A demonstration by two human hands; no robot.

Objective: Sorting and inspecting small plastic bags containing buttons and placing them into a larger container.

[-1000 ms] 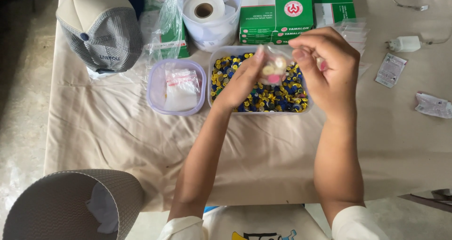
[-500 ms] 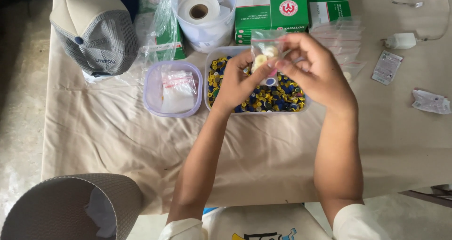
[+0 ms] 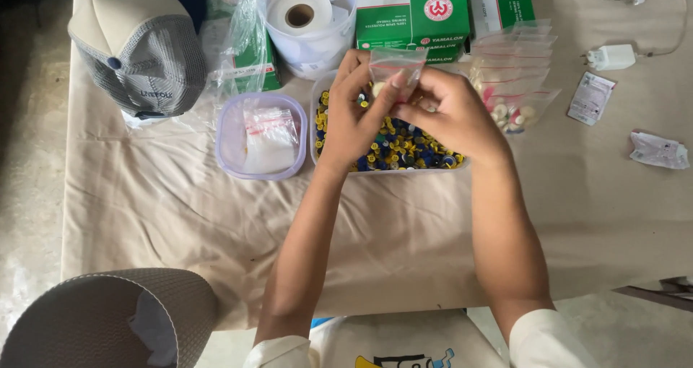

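My left fingers (image 3: 359,101) and right fingers (image 3: 422,101) pinch a clear bag (image 3: 395,66) above the button tub (image 3: 404,148).

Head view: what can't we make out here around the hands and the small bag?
- Small clear bag: its contents are mostly hidden by the left hand and right hand; only one pale round piece shows.
- Tray of blue and yellow pieces: its middle is covered by both hands, and the pieces are too small to identify.
- Stack of filled bags: overlapping, so the count is unclear.
- Green boxes: cut off by the top edge.
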